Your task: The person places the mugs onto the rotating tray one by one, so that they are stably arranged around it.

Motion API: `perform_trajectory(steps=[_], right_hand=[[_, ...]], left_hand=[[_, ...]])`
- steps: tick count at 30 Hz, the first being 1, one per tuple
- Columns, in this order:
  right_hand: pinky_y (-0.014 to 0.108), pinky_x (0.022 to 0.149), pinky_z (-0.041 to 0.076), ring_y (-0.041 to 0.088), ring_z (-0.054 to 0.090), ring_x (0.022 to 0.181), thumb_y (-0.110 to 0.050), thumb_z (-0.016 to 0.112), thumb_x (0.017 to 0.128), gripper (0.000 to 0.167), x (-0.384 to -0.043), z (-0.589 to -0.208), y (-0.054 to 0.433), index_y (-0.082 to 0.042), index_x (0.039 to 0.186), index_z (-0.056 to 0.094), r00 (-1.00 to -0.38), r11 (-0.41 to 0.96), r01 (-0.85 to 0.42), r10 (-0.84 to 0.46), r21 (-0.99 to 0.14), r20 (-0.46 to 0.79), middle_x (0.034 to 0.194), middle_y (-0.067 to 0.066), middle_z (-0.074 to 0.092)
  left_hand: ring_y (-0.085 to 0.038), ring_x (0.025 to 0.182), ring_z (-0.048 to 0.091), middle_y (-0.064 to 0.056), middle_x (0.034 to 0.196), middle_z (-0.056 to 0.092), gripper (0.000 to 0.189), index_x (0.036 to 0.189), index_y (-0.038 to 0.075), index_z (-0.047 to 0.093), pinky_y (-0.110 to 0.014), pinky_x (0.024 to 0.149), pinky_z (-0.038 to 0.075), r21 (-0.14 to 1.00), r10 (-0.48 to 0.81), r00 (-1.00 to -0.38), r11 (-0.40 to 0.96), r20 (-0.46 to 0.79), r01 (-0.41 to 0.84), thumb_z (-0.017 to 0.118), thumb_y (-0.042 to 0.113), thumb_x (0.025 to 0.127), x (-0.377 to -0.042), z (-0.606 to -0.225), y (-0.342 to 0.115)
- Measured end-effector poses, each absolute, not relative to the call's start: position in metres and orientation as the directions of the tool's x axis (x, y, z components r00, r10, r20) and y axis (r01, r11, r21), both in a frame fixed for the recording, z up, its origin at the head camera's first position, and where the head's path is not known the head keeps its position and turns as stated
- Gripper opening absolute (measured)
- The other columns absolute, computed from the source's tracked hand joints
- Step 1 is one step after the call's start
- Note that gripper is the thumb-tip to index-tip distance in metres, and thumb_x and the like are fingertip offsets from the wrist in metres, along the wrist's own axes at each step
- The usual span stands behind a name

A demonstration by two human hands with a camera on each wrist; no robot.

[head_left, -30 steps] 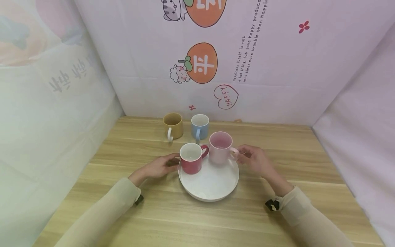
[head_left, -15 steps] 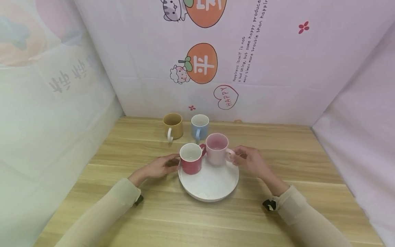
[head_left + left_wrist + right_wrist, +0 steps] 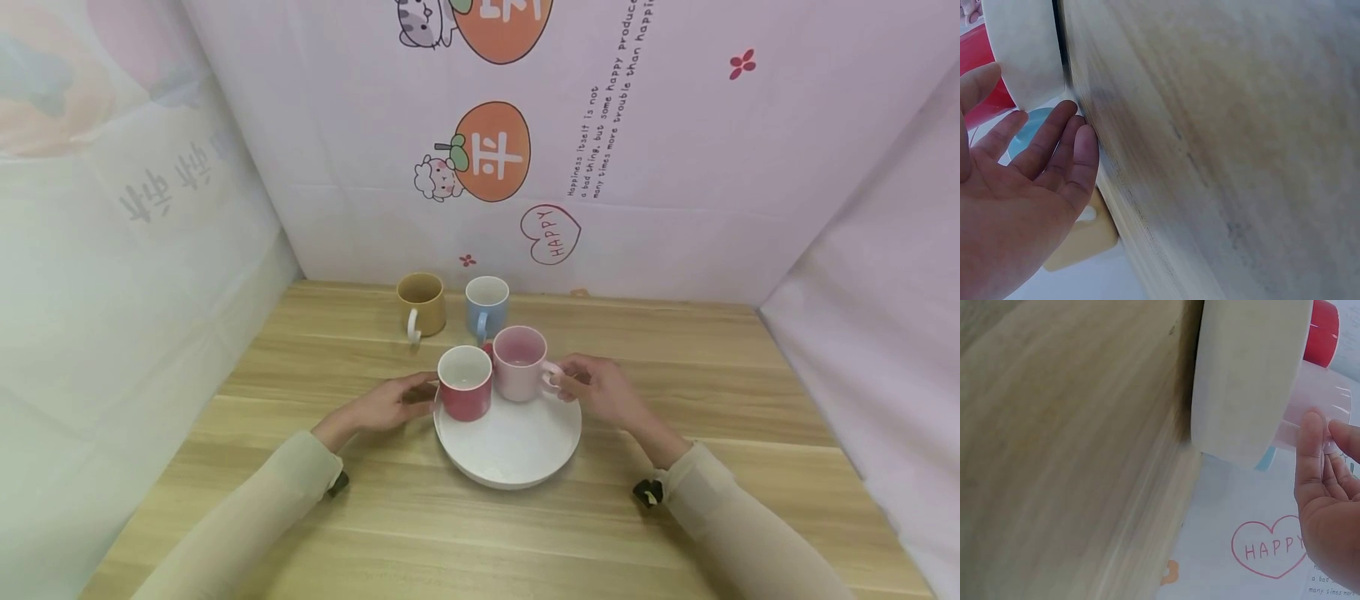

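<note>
Lettering on the backdrop [image 3: 675, 158] reads "HAPPY" in a heart, plus "Happiness itself is not a bad thing". Right hand [image 3: 603, 390] has the pink mug [image 3: 517, 380] pinched by its handle at the white dish [image 3: 517, 450]'s back edge, right beside the red mug [image 3: 467, 402]. Left hand [image 3: 386, 406]'s got fingers spread by the left rim. Tabletop [image 3: 487, 542] runs pretty wide either side.

There are four mugs [image 3: 466, 403] [image 3: 517, 382] [image 3: 498, 322] [image 3: 431, 320], one round white dish [image 3: 516, 446] and one wooden table [image 3: 465, 542].
</note>
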State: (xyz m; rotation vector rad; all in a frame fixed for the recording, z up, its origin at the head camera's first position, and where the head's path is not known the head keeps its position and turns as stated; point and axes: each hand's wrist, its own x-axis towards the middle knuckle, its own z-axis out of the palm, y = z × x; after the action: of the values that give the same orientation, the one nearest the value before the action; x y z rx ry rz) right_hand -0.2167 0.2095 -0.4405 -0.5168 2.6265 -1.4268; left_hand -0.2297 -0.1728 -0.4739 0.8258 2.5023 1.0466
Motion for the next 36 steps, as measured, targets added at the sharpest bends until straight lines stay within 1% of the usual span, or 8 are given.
perform_trajectory(steps=[7,14,18,21,25,27,30,36], right_hand=[[0.037,0.074,0.063,0.024,0.074,0.082,-0.017,0.066,0.097,0.021,-0.219,-0.442,0.209,-0.004,0.113,0.069,-0.928,0.506,-0.237,-0.370,-0.829,0.039,0.104,0.018,0.075],[0.036,0.074,0.063,0.019,0.075,0.081,-0.015,0.067,0.096,0.020,-0.222,-0.445,0.210,-0.002,0.111,0.069,-0.934,0.496,-0.211,-0.357,-0.842,0.024,0.104,0.020,0.075],[0.035,0.073,0.064,0.020,0.074,0.082,-0.013,0.068,0.095,0.024,-0.225,-0.447,0.211,-0.002,0.117,0.068,-0.932,0.485,-0.219,-0.360,-0.847,0.035,0.106,0.020,0.073],[0.031,0.072,0.063,0.024,0.074,0.084,-0.007,0.066,0.095,0.029,-0.224,-0.444,0.209,0.000,0.123,0.064,-0.927,0.482,-0.239,-0.371,-0.843,0.051,0.109,0.024,0.071],[0.032,0.072,0.063,0.030,0.073,0.084,-0.003,0.063,0.096,0.029,-0.219,-0.432,0.204,0.004,0.125,0.062,-0.923,0.507,-0.255,-0.382,-0.824,0.051,0.110,0.028,0.069],[0.034,0.073,0.063,0.030,0.073,0.083,-0.005,0.063,0.097,0.029,-0.219,-0.432,0.204,0.002,0.125,0.063,-0.921,0.514,-0.261,-0.385,-0.817,0.053,0.109,0.027,0.070],[0.036,0.073,0.063,0.029,0.073,0.083,-0.008,0.064,0.097,0.028,-0.228,-0.445,0.209,-0.003,0.125,0.064,-0.919,0.509,-0.274,-0.389,-0.816,0.066,0.109,0.024,0.071],[0.029,0.074,0.063,0.026,0.073,0.088,-0.005,0.066,0.094,0.029,-0.236,-0.446,0.213,-0.008,0.123,0.065,-0.899,0.508,-0.334,-0.426,-0.794,0.106,0.111,0.019,0.071]], left_hand=[[-0.030,0.127,0.060,-0.013,0.136,0.064,0.053,0.150,0.017,0.043,-0.052,0.110,0.046,0.731,0.614,-0.787,0.563,-0.057,0.386,0.060,0.026,0.101,-0.230,-0.472,-0.173],[-0.029,0.127,0.061,-0.012,0.135,0.064,0.052,0.149,0.019,0.044,-0.051,0.109,0.047,0.726,0.616,-0.786,0.563,-0.049,0.395,0.060,0.026,0.101,-0.231,-0.472,-0.173],[-0.028,0.126,0.061,-0.011,0.134,0.065,0.052,0.149,0.018,0.044,-0.051,0.109,0.047,0.718,0.614,-0.788,0.569,-0.046,0.401,0.060,0.027,0.101,-0.231,-0.471,-0.173],[-0.028,0.126,0.061,-0.011,0.134,0.065,0.052,0.149,0.018,0.044,-0.050,0.108,0.048,0.717,0.616,-0.786,0.569,-0.047,0.403,0.060,0.027,0.101,-0.231,-0.470,-0.173],[-0.027,0.126,0.061,-0.010,0.134,0.065,0.051,0.149,0.020,0.045,-0.050,0.109,0.047,0.713,0.610,-0.790,0.578,-0.055,0.396,0.060,0.028,0.100,-0.231,-0.472,-0.173],[-0.027,0.126,0.061,-0.009,0.135,0.065,0.052,0.149,0.020,0.045,-0.050,0.109,0.047,0.709,0.606,-0.793,0.584,-0.058,0.395,0.061,0.028,0.100,-0.231,-0.474,-0.174],[-0.027,0.126,0.061,-0.010,0.135,0.065,0.052,0.149,0.020,0.044,-0.051,0.109,0.047,0.703,0.607,-0.793,0.587,-0.055,0.401,0.061,0.028,0.100,-0.230,-0.475,-0.174],[-0.028,0.127,0.061,-0.010,0.135,0.065,0.053,0.150,0.019,0.043,-0.052,0.109,0.046,0.704,0.607,-0.793,0.586,-0.054,0.400,0.061,0.026,0.100,-0.230,-0.474,-0.173]])
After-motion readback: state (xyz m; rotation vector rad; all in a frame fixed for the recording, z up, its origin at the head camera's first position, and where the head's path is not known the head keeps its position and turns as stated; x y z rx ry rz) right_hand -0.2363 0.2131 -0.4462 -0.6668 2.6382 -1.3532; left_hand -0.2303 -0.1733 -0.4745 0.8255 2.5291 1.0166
